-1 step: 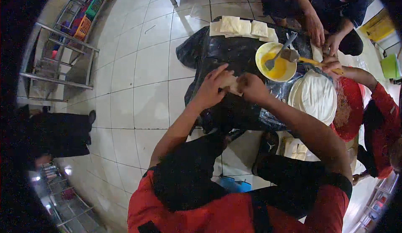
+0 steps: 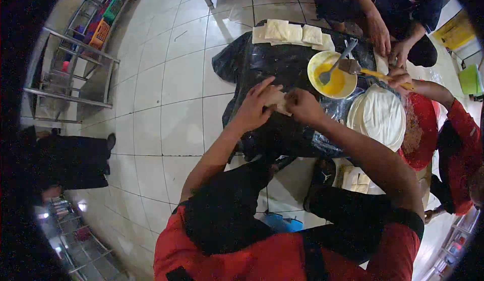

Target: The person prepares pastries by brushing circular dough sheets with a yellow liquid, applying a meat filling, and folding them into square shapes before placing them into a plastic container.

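Observation:
A pale folded dough wrapper [image 2: 278, 102] lies on the black plastic-covered table [image 2: 272, 69] in front of me. My left hand [image 2: 253, 105] grips its left side, thumb and fingers around the edge. With bent fingers, my right hand [image 2: 304, 105] pinches its right end. Beyond my right hand stands a cream bowl [image 2: 311, 76] of yellow liquid, like beaten egg, with a grey-handled brush [image 2: 337, 64] leaning in it. To the right of the bowl lies a stack of thin round dough sheets [image 2: 377, 117]. Several finished square parcels [image 2: 288, 33] sit along the far edge.
A co-worker's hand [image 2: 400, 78] holds a yellow-handled brush [image 2: 375, 73] over the bowl. Another person's hands [image 2: 388, 49] work dough at the far right. A red tray [image 2: 426, 124] holds crumbly brown filling. Below the table is a container of pale blocks [image 2: 359, 180]. Metal racks [image 2: 70, 92] stand left.
The co-worker's yellow-handled brush has shifted very slightly at the bowl's rim. My hands and the dough wrapper look unmoved.

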The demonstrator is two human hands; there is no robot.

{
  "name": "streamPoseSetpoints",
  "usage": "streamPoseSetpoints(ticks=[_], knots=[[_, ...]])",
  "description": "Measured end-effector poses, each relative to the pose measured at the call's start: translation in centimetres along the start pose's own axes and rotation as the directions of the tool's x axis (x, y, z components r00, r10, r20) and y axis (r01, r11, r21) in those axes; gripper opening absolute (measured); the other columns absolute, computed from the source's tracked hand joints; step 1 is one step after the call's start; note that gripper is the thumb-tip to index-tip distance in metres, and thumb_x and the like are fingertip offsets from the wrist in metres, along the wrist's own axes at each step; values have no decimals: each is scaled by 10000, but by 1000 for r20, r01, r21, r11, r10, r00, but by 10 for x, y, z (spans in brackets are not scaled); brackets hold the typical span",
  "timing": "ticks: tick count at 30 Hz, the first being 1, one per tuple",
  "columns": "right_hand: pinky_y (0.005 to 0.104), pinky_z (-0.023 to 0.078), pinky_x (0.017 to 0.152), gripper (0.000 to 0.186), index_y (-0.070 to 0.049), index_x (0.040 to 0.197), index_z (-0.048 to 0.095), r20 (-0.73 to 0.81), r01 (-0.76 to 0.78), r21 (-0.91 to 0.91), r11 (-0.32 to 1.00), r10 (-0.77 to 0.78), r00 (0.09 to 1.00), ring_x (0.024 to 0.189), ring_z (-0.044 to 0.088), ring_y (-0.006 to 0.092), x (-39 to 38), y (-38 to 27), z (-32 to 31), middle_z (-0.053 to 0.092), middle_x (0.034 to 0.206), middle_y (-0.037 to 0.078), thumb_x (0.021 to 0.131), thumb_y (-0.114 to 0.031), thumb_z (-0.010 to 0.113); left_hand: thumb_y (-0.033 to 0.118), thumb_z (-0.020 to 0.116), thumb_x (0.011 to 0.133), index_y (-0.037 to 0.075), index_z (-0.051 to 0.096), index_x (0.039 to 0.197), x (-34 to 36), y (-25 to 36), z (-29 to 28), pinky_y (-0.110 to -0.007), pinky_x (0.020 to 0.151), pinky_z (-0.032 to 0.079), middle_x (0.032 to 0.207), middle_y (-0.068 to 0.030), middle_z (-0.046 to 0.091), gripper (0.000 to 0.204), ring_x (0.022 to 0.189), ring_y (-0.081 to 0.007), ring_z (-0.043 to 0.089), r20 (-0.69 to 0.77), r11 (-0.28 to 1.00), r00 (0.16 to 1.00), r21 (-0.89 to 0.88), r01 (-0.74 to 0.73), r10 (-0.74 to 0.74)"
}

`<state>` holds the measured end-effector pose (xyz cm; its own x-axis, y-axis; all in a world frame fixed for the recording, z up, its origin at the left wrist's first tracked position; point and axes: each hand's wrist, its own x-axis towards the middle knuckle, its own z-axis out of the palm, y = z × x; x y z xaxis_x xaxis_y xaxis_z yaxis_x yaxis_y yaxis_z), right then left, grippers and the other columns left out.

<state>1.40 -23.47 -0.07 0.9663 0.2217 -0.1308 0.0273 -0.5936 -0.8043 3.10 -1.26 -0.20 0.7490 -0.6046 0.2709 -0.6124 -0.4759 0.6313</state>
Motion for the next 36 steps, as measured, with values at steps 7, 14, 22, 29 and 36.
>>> streamPoseSetpoints(ticks=[7,14,22,29,36], knots=[[534,562,783,498,-67,1069,654,-47,-87,-134,987,81,996,921,687,450,-3,-16,-3,719,951,215,804,-473,769,173,688,899,99,695,1183,-4,-7,3,-494,1172,320,1547,-137,411,294,1385,-336,452,-10,990,991,40,-133,133],[513,491,947,423,-65,1268,562,89,287,-436,853,-277,957,1231,568,364,-41,-22,-28,564,1349,201,902,-256,658,210,722,854,149,693,1203,-5,5,-11,-518,1182,307,1543,-136,419,356,1391,-324,445,50,987,992,101,-122,117],[583,314,1147,613,-109,1500,384,349,557,-675,483,-457,819,1452,372,304,-53,0,-19,400,1554,142,914,-177,550,84,647,775,178,656,1265,-4,-5,-20,-495,1181,316,1539,-81,440,499,1400,-294,429,199,966,967,172,-191,156],[586,315,1146,570,-113,1463,443,341,590,-704,395,-541,769,1417,426,288,-35,8,-20,469,1508,111,905,-171,543,48,629,768,158,656,1247,11,-24,-23,-482,1142,354,1463,-43,536,492,1361,-277,481,271,954,939,152,-257,209],[534,431,1038,365,-86,1328,581,231,402,-350,846,-337,912,1148,630,302,-11,3,-29,665,1232,130,978,-186,562,76,620,873,86,673,1184,28,-23,-28,-395,1006,471,1262,-93,659,316,1175,-255,616,217,981,963,-142,-129,158]])
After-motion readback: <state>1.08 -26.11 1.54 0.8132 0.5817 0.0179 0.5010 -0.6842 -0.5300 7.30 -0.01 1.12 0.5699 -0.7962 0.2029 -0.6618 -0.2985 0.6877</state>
